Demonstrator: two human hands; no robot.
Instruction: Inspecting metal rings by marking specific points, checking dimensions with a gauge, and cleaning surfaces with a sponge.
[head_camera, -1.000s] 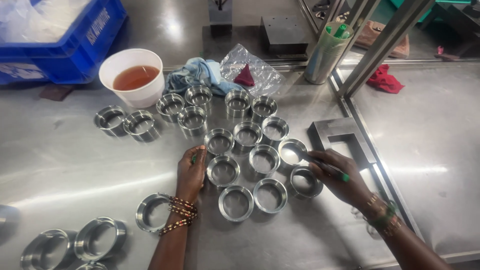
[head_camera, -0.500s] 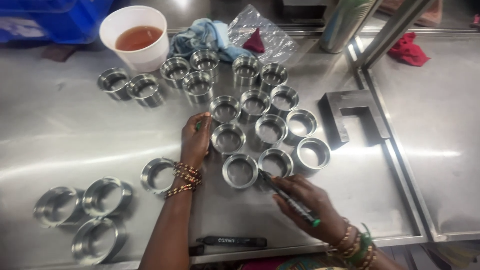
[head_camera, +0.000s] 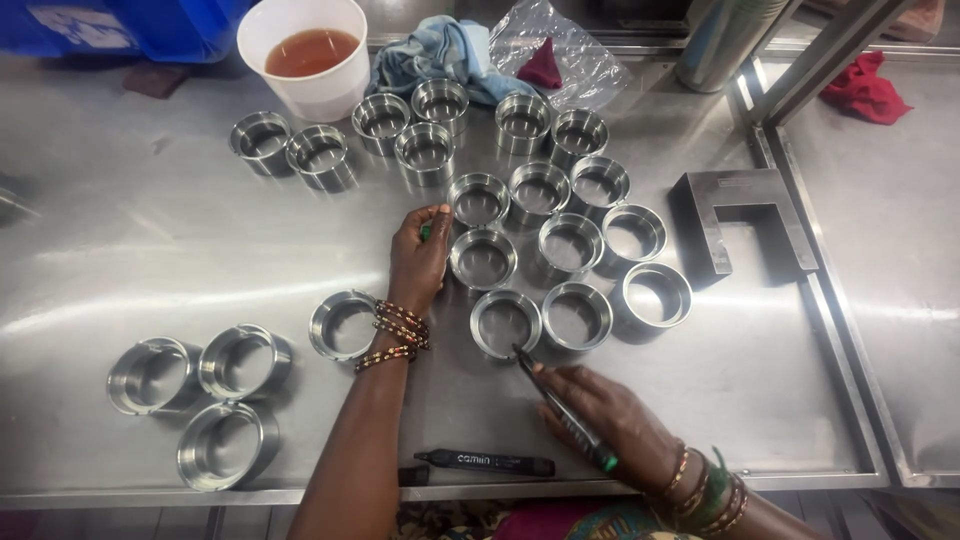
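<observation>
Upright steel ring (head_camera: 504, 322), marker (head_camera: 562, 412) tip inside

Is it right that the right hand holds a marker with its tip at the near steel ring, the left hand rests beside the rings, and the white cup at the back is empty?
Not quite: the white cup holds a brownish liquid, as the head view shows. The rest stands: the right hand holds a marker with its tip at the near steel ring, and the left hand rests beside the rings.

The blue crate (head_camera: 150, 25) is cut off at the top edge. The white cup (head_camera: 305, 65) loses its rim there too. The left hand (head_camera: 418, 260) hides part of a small green thing. Both arms run off the bottom.
</observation>
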